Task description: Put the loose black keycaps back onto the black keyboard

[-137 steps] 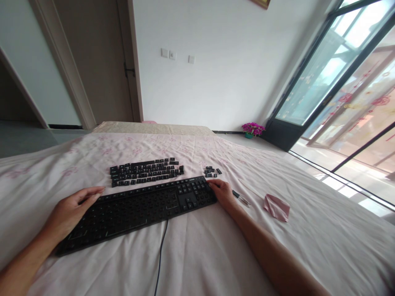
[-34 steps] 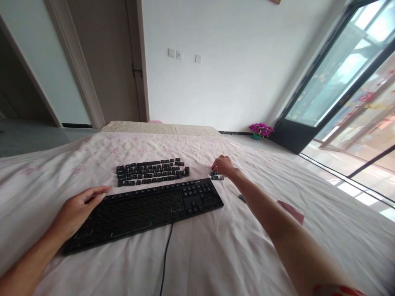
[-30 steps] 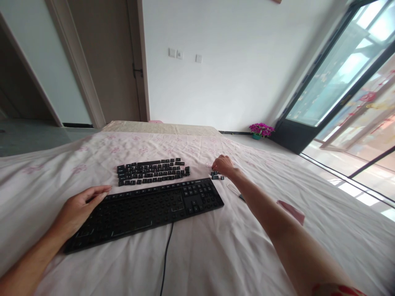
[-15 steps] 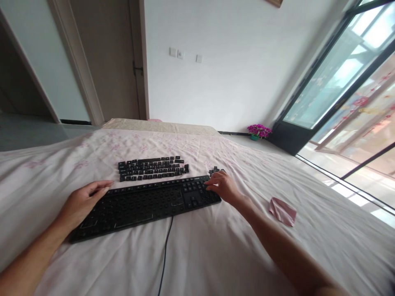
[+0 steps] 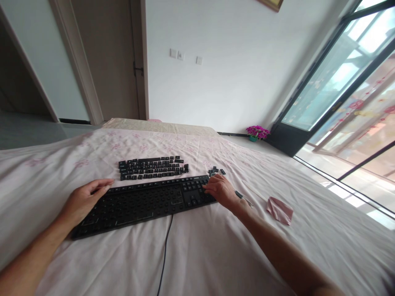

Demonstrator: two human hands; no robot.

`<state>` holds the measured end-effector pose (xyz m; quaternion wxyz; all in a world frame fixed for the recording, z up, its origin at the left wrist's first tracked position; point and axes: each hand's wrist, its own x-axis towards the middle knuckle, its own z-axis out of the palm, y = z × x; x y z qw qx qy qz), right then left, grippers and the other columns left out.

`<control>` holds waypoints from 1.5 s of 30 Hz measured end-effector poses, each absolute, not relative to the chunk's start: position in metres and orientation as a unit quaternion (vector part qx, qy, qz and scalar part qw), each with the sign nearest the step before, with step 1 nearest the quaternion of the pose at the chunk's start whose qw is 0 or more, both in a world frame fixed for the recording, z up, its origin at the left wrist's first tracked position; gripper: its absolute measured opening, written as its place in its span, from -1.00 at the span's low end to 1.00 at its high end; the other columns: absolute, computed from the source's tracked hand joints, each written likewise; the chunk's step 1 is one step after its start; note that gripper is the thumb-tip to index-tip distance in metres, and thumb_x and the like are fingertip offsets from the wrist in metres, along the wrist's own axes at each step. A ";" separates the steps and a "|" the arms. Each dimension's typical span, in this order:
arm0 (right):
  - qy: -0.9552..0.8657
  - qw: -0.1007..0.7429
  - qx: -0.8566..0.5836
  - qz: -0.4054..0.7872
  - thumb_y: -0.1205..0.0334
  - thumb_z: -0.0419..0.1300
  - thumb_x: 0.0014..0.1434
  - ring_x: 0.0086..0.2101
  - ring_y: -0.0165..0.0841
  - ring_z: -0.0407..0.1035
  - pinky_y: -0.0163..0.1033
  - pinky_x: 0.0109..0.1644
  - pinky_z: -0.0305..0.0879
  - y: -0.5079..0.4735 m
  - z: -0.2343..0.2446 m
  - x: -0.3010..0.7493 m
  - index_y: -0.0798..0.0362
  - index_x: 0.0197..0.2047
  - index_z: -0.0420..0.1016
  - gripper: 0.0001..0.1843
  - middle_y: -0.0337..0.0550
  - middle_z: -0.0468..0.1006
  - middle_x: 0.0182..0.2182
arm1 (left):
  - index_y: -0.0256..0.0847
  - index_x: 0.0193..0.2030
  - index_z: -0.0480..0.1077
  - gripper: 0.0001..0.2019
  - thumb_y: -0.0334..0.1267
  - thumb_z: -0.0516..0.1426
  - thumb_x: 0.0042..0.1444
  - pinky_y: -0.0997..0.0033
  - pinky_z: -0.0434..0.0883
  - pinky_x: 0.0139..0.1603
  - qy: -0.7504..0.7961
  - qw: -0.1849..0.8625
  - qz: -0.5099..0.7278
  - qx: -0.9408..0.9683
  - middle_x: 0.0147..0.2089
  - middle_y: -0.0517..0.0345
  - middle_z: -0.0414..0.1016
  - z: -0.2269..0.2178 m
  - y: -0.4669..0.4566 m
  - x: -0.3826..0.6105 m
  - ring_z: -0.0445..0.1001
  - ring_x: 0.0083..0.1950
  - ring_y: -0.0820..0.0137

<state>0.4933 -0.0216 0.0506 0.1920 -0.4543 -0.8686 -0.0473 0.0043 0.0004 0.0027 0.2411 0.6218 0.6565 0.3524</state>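
A black keyboard point(image 5: 138, 203) with most keycaps off lies on the sheet in front of me. My left hand point(image 5: 84, 199) rests flat on its left end, fingers stretched out. My right hand point(image 5: 220, 191) sits on the number pad at its right end. Its fingers are bent and pressed together at the tips, and what they pinch is hidden. Removed keycaps point(image 5: 152, 167) lie in rows just behind the keyboard. A small loose group of keycaps point(image 5: 216, 170) lies just beyond my right hand.
A thin dark tool point(image 5: 243, 198) lies by my right wrist, with a pink cloth point(image 5: 279, 209) further right. The keyboard cable point(image 5: 163, 255) runs toward me. The bed sheet point(image 5: 216, 255) covers the whole surface. A flower pot point(image 5: 256, 132) stands by the glass door.
My right hand has come back from the small keycap group to the number pad, with its fingers bent. My left hand stayed on the keyboard's left end.
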 end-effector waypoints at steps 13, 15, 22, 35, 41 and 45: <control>-0.880 0.179 -0.436 -0.059 0.11 0.12 0.30 -0.33 -0.36 0.27 -0.24 -0.20 0.12 -0.026 0.051 0.493 -0.03 -0.26 0.62 -0.75 -0.18 0.47 -0.42 | -0.19 0.06 0.44 -0.48 0.10 0.10 0.06 0.34 0.31 0.17 0.649 0.261 0.360 0.617 0.07 0.05 0.54 0.004 0.000 0.005 0.46 0.10 0.24; -0.882 0.174 -0.431 -0.080 0.12 0.12 0.30 -0.34 -0.37 0.26 -0.23 -0.21 0.10 -0.027 0.051 0.491 -0.03 -0.27 0.61 -0.75 -0.18 0.45 -0.43 | -0.17 0.05 0.44 -0.49 0.10 0.10 0.06 0.34 0.30 0.17 0.652 0.265 0.360 0.612 0.07 0.07 0.54 0.004 0.000 0.006 0.46 0.11 0.24; -0.868 0.141 -0.453 -0.146 0.23 0.05 0.34 -0.28 -0.32 0.25 -0.20 -0.16 0.09 -0.042 0.046 0.487 -0.04 -0.03 0.53 -0.74 -0.14 0.46 -0.34 | -0.13 0.03 0.44 -0.52 0.10 0.10 0.06 0.36 0.30 0.17 0.658 0.268 0.359 0.606 0.06 0.12 0.54 0.006 -0.003 0.006 0.46 0.10 0.26; -0.859 0.117 -0.484 -0.123 0.57 0.07 0.07 0.03 -0.16 0.18 0.02 0.20 0.06 -0.063 0.044 0.481 -0.08 0.20 0.37 -0.35 -0.03 0.43 0.02 | -0.15 0.04 0.45 -0.51 0.09 0.10 0.07 0.36 0.30 0.18 0.657 0.253 0.353 0.617 0.08 0.08 0.54 0.006 -0.002 0.006 0.47 0.09 0.24; -0.843 0.192 -0.500 -0.054 0.60 -0.04 0.11 0.04 -0.25 0.24 -0.08 0.09 0.22 -0.052 0.046 0.496 -0.18 0.16 0.43 -0.33 -0.14 0.45 0.07 | -0.16 0.04 0.45 -0.51 0.09 0.09 0.07 0.36 0.31 0.16 0.657 0.247 0.346 0.622 0.07 0.08 0.55 0.006 -0.001 0.006 0.48 0.09 0.22; -0.752 0.298 -0.586 -0.047 0.47 0.00 0.21 -0.08 -0.30 0.36 -0.16 0.03 0.27 -0.013 0.047 0.526 -0.11 0.00 0.57 -0.55 -0.16 0.56 -0.08 | -0.14 0.03 0.45 -0.52 0.10 0.09 0.08 0.35 0.30 0.17 0.660 0.252 0.344 0.619 0.07 0.09 0.54 0.007 -0.001 0.007 0.47 0.10 0.23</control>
